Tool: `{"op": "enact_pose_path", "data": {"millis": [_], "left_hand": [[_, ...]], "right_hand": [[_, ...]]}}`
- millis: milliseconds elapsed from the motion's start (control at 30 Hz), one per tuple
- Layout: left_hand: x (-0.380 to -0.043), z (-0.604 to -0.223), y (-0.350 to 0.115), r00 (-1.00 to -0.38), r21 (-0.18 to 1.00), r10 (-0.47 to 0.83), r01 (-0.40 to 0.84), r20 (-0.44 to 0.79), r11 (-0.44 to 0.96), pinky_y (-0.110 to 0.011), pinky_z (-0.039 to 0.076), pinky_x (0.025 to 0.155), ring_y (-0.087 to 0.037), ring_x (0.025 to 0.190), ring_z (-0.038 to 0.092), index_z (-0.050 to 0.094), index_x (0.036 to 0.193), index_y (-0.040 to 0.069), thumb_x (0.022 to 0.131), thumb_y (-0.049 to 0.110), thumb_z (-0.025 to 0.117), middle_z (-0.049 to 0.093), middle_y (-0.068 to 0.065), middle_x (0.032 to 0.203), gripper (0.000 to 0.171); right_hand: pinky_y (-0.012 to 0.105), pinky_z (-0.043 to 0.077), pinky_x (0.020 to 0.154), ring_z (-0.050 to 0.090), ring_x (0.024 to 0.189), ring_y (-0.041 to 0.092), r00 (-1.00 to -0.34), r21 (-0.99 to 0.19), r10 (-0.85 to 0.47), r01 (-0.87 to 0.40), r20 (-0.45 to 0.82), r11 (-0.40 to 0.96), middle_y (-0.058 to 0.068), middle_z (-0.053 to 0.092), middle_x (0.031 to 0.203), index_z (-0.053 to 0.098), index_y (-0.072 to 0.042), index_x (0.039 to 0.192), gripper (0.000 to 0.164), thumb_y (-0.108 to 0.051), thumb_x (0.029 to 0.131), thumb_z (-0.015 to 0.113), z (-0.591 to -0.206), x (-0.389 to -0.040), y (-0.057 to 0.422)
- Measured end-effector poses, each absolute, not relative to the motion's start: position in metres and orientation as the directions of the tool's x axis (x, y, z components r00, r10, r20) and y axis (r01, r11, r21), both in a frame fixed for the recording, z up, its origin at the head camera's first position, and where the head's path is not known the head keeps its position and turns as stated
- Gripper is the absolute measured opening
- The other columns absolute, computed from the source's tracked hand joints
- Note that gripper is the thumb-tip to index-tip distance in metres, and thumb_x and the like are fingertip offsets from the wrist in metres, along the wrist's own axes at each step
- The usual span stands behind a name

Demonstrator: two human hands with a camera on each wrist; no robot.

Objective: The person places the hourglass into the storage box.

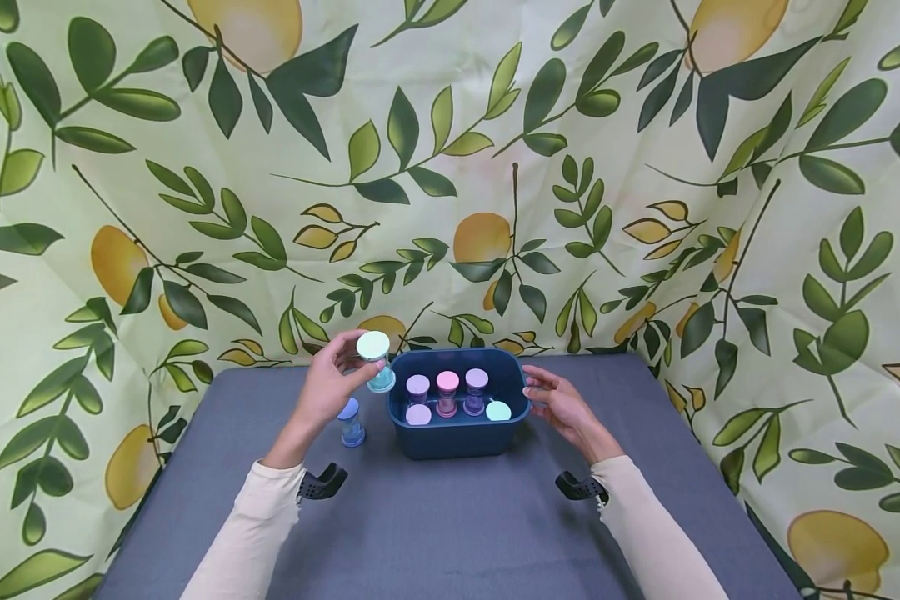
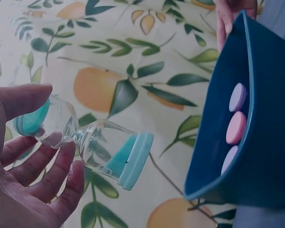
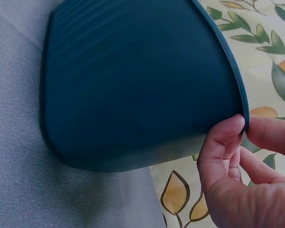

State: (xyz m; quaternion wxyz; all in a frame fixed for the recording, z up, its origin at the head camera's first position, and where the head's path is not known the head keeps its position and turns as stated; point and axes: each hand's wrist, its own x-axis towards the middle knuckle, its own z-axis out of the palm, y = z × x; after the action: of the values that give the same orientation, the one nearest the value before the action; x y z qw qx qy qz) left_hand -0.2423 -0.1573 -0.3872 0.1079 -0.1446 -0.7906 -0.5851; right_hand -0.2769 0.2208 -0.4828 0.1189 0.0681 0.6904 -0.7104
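My left hand (image 1: 328,385) holds a teal-capped hourglass (image 1: 376,358) in the air at the left end of a dark blue bin (image 1: 450,442). In the left wrist view the hourglass (image 2: 104,147) lies tilted between thumb and fingers, with teal sand in both bulbs. At the bin's other end my right hand (image 1: 562,410) pinches the rim between thumb and fingers, as the right wrist view shows on the bin wall (image 3: 137,95). Inside the bin stand several hourglasses, among them a pink one (image 1: 447,393), a purple one (image 1: 476,392) and one with a mint top (image 1: 498,411).
A blue hourglass (image 1: 351,422) stands on the grey-covered table (image 1: 450,525), left of the bin and beneath my left hand. A curtain with leaf and fruit print (image 1: 435,208) hangs behind the table and along its sides.
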Motion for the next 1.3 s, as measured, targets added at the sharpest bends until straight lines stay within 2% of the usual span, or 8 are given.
{"op": "enact_pose_path", "data": {"millis": [167, 500, 867, 933, 1167, 1300], "left_hand": [[-0.245, -0.388, -0.143, -0.925, 0.896, 0.147, 0.376, 0.35, 0.237, -0.024, 0.049, 0.09, -0.009, 0.099, 0.06, 0.056, 0.129, 0.004, 0.084, 0.011, 0.076, 0.064, -0.016, 0.118, 0.049], [-0.255, -0.396, -0.118, -0.931, 0.916, 0.216, 0.34, 0.295, 0.213, -0.027, 0.049, 0.092, -0.024, 0.111, 0.058, 0.056, 0.129, 0.004, 0.084, 0.01, 0.076, 0.063, -0.017, 0.122, 0.05], [-0.265, -0.407, -0.098, -0.912, 0.914, 0.299, 0.349, 0.28, 0.206, -0.022, 0.052, 0.086, -0.024, 0.105, 0.061, 0.056, 0.127, 0.0, 0.084, 0.007, 0.076, 0.064, -0.021, 0.118, 0.048], [-0.266, -0.409, -0.094, -0.91, 0.916, 0.319, 0.341, 0.265, 0.212, -0.023, 0.052, 0.087, -0.024, 0.105, 0.061, 0.056, 0.128, 0.001, 0.084, 0.007, 0.075, 0.064, -0.02, 0.119, 0.048], [-0.27, -0.414, -0.082, -0.903, 0.92, 0.374, 0.314, 0.214, 0.233, -0.038, 0.054, 0.092, -0.029, 0.105, 0.062, 0.055, 0.13, 0.001, 0.084, 0.007, 0.075, 0.063, -0.019, 0.121, 0.051], [-0.275, -0.42, -0.077, -0.892, 0.909, 0.397, 0.332, 0.216, 0.252, -0.035, 0.054, 0.087, -0.028, 0.103, 0.063, 0.057, 0.126, 0.003, 0.083, 0.009, 0.076, 0.064, -0.018, 0.116, 0.048]], "right_hand": [[0.026, 0.052, 0.08, 0.052, 0.098, 0.017, -0.963, -0.965, -0.076, 0.262, -0.26, -0.018, 0.002, 0.048, 0.112, 0.042, -0.012, 0.148, 0.053, -0.005, 0.097, 0.056, -0.483, -0.277, 0.221], [0.026, 0.052, 0.079, 0.053, 0.096, 0.017, -0.966, -0.968, -0.061, 0.25, -0.249, -0.004, 0.002, 0.049, 0.112, 0.044, -0.012, 0.147, 0.052, -0.006, 0.097, 0.057, -0.484, -0.277, 0.22], [0.026, 0.052, 0.079, 0.053, 0.096, 0.017, -0.965, -0.967, -0.073, 0.253, -0.251, -0.018, 0.003, 0.049, 0.113, 0.044, -0.011, 0.147, 0.052, -0.005, 0.097, 0.057, -0.484, -0.276, 0.22], [0.026, 0.052, 0.079, 0.053, 0.096, 0.017, -0.965, -0.967, -0.071, 0.254, -0.252, -0.023, 0.003, 0.049, 0.113, 0.044, -0.011, 0.146, 0.052, -0.005, 0.097, 0.057, -0.484, -0.275, 0.22], [0.027, 0.052, 0.08, 0.053, 0.098, 0.017, -0.966, -0.968, -0.073, 0.249, -0.247, -0.025, 0.003, 0.049, 0.113, 0.043, -0.012, 0.147, 0.052, -0.005, 0.097, 0.056, -0.484, -0.275, 0.22], [0.027, 0.051, 0.08, 0.052, 0.097, 0.017, -0.967, -0.968, -0.07, 0.249, -0.246, -0.029, 0.002, 0.049, 0.113, 0.044, -0.012, 0.147, 0.051, -0.005, 0.097, 0.056, -0.484, -0.276, 0.22]]}}
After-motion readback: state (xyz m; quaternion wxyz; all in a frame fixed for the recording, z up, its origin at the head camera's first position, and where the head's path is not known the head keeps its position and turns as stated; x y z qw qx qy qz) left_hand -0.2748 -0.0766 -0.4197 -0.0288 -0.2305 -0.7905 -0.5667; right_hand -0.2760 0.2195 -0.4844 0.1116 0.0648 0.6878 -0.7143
